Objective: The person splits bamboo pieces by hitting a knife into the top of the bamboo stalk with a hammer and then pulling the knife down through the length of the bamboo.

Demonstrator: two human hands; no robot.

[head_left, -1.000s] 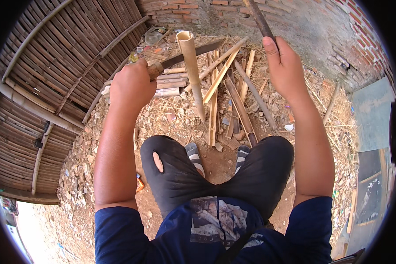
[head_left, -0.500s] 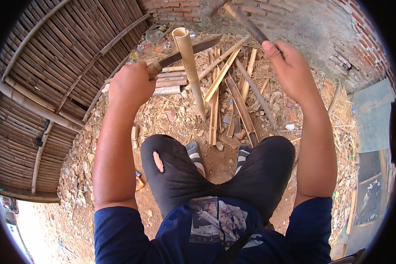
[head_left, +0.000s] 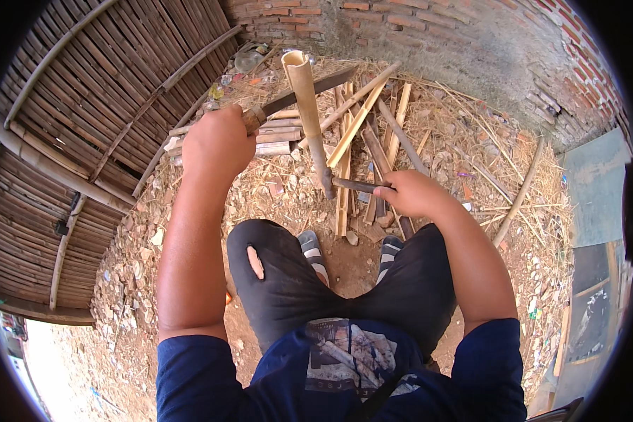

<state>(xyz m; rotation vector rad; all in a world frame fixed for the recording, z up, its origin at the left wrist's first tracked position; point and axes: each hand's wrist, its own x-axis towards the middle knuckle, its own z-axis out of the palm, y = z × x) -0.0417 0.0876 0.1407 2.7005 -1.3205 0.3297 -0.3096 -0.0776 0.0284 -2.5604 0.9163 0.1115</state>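
Observation:
My left hand [head_left: 219, 144] is closed around the wooden handle of a machete [head_left: 336, 79]. The blade points away to the right and crosses a pale bamboo piece [head_left: 304, 95]; whether it is lodged in the bamboo or behind it I cannot tell. The bamboo stands nearly upright, slightly tilted, its split hollow end at the top. In my right hand [head_left: 413, 193] is a hammer [head_left: 359, 186], gripped by its dark handle. The hammer's head overlaps the lower end of the bamboo, between my knees and the woodpile.
Split bamboo strips [head_left: 359, 126] and sticks lie heaped ahead, with cut bamboo lengths [head_left: 278, 137] stacked to the left. A slatted bamboo wall [head_left: 112, 91] rises at left, a brick wall [head_left: 443, 35] beyond. Stones and straw litter the ground. Grey-blue panels [head_left: 598, 183] stand at right.
My right hand has swung the hammer down and inward, from raised at the upper right to the bamboo's lower end. The machete and bamboo have shifted slightly right.

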